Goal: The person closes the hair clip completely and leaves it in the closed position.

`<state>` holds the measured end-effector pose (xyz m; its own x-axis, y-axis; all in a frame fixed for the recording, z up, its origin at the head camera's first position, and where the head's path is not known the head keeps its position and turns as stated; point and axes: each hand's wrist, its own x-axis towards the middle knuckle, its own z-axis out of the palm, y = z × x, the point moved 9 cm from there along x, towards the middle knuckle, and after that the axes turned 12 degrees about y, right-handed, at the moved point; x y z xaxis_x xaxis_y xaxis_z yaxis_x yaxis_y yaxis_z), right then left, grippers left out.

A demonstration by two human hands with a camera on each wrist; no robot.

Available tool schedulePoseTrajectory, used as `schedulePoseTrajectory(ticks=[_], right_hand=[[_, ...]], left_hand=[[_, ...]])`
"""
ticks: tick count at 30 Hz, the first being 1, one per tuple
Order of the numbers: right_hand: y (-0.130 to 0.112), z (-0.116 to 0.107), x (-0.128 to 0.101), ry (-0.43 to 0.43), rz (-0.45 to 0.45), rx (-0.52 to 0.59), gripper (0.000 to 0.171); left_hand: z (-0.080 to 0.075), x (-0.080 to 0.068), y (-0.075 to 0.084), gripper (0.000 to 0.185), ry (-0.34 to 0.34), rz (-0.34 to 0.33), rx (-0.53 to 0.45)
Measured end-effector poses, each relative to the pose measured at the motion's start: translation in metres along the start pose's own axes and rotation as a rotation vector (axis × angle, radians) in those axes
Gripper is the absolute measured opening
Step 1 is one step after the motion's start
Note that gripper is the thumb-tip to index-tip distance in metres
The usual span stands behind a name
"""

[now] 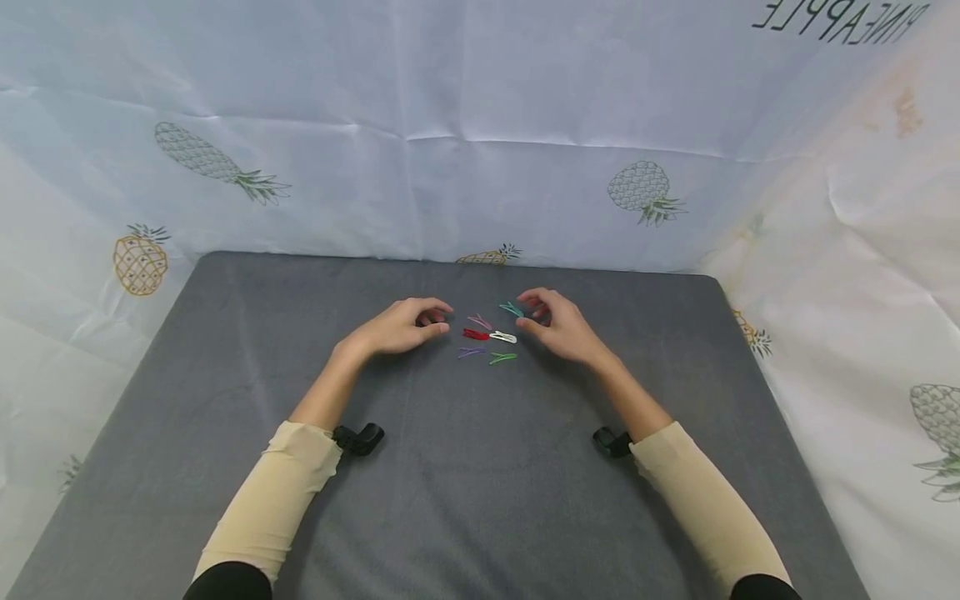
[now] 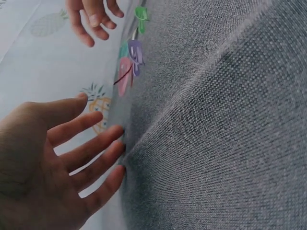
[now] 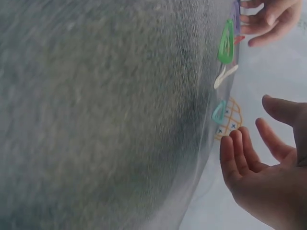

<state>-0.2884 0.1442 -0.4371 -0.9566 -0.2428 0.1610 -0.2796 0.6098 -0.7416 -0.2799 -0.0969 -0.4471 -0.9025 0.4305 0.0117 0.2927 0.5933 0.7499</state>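
Clips lie in a small cluster on the grey tabletop (image 1: 480,500), between the two hands and holding none of them. Largest is the left hand (image 1: 397,327), resting on the cloth just left of the cluster, fingers loosely curled and empty. Opposite it, the right hand (image 1: 558,325) hovers just right of the cluster, fingers relaxed and spread, thumb and forefinger near the teal clip (image 1: 512,309) but not pinching it. Between the hands lie the red clip (image 1: 475,334), white clip (image 1: 503,337), green clip (image 1: 502,357), purple clip (image 1: 471,352) and pink clip (image 1: 480,321).
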Motion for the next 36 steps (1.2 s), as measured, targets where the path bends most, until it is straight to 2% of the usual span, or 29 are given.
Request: schedulePoseTrajectory(ticks=[6,12,30,36], right_hand=[[-0.005,0.009,0.004,0.02,0.014,0.055,0.039],[-0.009,0.021,0.007,-0.021,0.028,0.076,0.036],[-0.012,0.044,0.015,-0.047,0.039,0.057,0.028],[-0.01,0.049,0.018,-0.043,0.073,0.032,0.025]], left_hand=[[0.002,0.004,-0.001,0.044,0.006,0.005,-0.016],[0.003,0.008,0.002,0.038,0.021,-0.002,-0.027],[0.016,0.028,0.002,0.033,0.02,-0.008,-0.06],[0.021,0.036,0.003,0.031,0.035,-0.004,-0.048]])
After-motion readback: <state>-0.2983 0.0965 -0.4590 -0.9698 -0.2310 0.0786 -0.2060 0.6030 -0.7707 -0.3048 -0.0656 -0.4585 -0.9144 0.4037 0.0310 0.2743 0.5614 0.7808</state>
